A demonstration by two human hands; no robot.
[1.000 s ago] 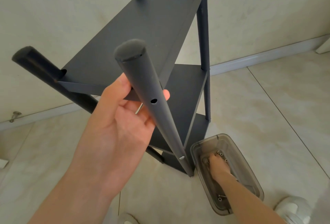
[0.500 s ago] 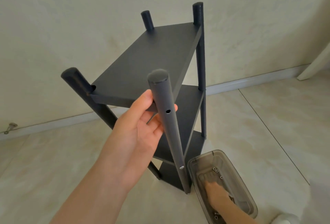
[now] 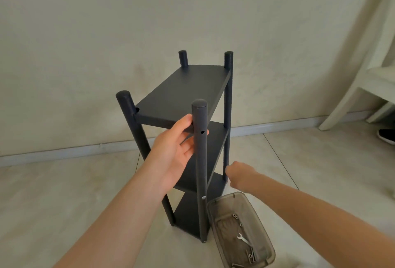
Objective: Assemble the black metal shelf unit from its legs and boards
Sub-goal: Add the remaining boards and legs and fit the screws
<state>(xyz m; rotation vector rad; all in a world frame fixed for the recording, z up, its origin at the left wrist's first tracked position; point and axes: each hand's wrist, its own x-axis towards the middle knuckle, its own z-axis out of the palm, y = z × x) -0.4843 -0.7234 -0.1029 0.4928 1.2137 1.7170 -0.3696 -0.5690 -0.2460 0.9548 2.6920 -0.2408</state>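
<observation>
Steadying the black shelf unit (image 3: 181, 90), upright on the floor (image 3: 85, 182) beside the hardware box (image 3: 224, 208): left hand (image 3: 175, 146) wrapped round the front leg (image 3: 199, 161) near its top; right hand (image 3: 234, 173) curled, contents impossible to tell. Seemingly stiff, light, tippy; best gripped by a leg.

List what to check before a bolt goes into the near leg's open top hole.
1. The hole in the near leg is empty: ok.
2. The left hand grips that leg beside the top board: ok.
3. Board lined up behind the hole: cannot tell.
4. The right hand holds a bolt: cannot tell, palm hidden.
5. The spare bolts and wrench lie in the box: ok.
6. The lower bolt in that leg is fitted: ok.
</observation>
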